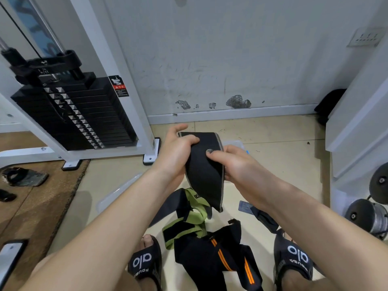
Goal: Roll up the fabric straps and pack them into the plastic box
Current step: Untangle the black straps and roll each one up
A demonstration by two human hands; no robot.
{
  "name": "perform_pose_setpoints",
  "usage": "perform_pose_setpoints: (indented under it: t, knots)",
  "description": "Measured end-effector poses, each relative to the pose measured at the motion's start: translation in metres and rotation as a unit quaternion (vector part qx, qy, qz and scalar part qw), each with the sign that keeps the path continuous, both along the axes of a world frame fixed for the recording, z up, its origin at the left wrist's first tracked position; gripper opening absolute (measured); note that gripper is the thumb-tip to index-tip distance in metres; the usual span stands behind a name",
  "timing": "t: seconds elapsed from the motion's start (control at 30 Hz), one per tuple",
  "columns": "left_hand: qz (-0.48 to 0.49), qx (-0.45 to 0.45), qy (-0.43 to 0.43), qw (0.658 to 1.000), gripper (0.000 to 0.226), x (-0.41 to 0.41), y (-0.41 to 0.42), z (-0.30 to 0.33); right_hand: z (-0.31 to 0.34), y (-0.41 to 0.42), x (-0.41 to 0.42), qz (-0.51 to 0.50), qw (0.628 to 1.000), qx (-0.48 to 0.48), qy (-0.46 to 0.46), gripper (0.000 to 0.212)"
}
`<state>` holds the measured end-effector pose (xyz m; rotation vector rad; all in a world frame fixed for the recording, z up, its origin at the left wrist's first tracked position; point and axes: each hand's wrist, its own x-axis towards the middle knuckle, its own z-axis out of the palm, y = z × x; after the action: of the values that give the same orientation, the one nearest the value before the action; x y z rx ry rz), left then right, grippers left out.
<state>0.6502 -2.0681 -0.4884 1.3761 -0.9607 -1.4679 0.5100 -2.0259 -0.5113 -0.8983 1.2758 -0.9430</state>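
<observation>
Held up in front of the chest, above the floor: a wide black fabric strap with a grey edge, hanging down to a loose lower end. Left hand grasping its upper left side, thumb curled over the front face, fingers wrapped behind. Right hand pinching the right edge, thumb pressed onto the black face, fingers tucked behind the fabric.

Below, on the beige tiled floor, between two feet in black slide sandals: a tangled heap of more straps. Among them a lime-green and black strap, and nearer the feet a black strap with orange stripes. Well apart from the held strap, though right under it.

Just behind the right hand, mostly hidden: a clear plastic box resting on the floor, with a blue spot at its side. To the left of the forearm, a clear plastic lid lying flat on the floor.

At far left, a black weight stack in a white steel frame. At far right, round dumbbell ends beside a white cabinet.
</observation>
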Motion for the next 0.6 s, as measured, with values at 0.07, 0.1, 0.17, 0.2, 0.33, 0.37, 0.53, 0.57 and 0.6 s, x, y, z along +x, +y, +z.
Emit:
perform_pose_setpoints:
  t: [0.07, 0.1, 0.17, 0.2, 0.33, 0.37, 0.53, 0.57, 0.6]
  knots:
    - [0.032, 0.004, 0.007, 0.999, 0.044, 0.005, -0.007, 0.001, -0.003, 0.002, 0.002, 0.015, 0.999, -0.004, 0.034, 0.015]
    - [0.037, 0.010, 0.006, 0.999, 0.043, 0.006, -0.009, 0.001, -0.004, 0.002, 0.003, 0.015, 0.999, -0.010, 0.037, 0.012]
    - [0.013, 0.019, -0.010, 1.000, 0.040, 0.004, -0.005, -0.001, -0.005, 0.001, 0.004, -0.008, 0.999, -0.025, 0.031, 0.004]
    - [-0.010, 0.023, -0.018, 1.000, 0.039, 0.002, -0.001, -0.002, -0.005, -0.001, 0.004, -0.030, 0.999, -0.032, 0.026, 0.004]
    - [-0.076, 0.024, -0.015, 0.997, 0.042, -0.011, 0.016, -0.010, 0.000, -0.009, 0.000, -0.118, 0.992, -0.046, -0.024, 0.011]
    - [-0.085, 0.014, -0.026, 0.996, 0.048, -0.012, 0.018, -0.012, 0.002, -0.010, -0.002, -0.127, 0.990, -0.043, -0.031, 0.013]
    - [-0.148, -0.100, -0.130, 0.975, 0.064, -0.010, 0.024, -0.020, 0.006, -0.011, -0.009, -0.146, 0.988, -0.032, -0.041, 0.016]
    - [-0.140, -0.115, -0.124, 0.976, 0.064, -0.010, 0.023, -0.020, 0.007, -0.011, -0.011, -0.147, 0.988, -0.034, -0.040, 0.016]
    - [-0.128, -0.121, -0.104, 0.979, 0.062, -0.009, 0.021, -0.018, 0.007, -0.012, -0.012, -0.141, 0.989, -0.034, -0.029, 0.016]
